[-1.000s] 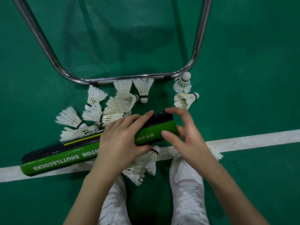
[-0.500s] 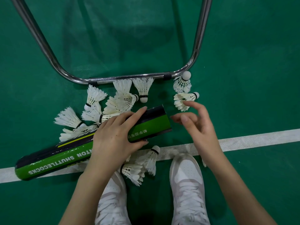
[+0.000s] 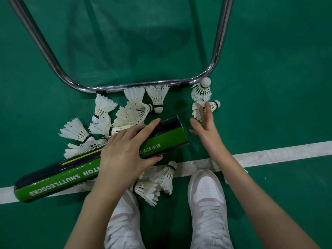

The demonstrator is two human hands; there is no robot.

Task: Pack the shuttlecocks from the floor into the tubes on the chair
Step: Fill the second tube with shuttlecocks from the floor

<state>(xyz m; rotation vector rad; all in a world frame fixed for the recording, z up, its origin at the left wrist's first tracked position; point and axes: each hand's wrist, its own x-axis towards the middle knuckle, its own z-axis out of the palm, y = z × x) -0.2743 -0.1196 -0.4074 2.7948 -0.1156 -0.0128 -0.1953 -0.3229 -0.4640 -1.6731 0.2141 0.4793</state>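
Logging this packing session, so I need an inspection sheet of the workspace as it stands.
Surface: green court floor with a white line.
Job's things: green and black tube held off the floor, open end toward the right hand; loose shuttlecocks scattered around it.
Clutter: nothing seen.
Hands: left hand grips the tube; right hand open, fingers over a shuttlecock.
Cables: nothing seen.
Surroundings: chrome chair frame; white shoes.

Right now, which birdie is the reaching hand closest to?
The shuttlecock lying on its side, cork pointing right, just below the one by the chair leg's bend. The right hand's fingertips overlap its feathers; every other shuttlecock lies farther off.
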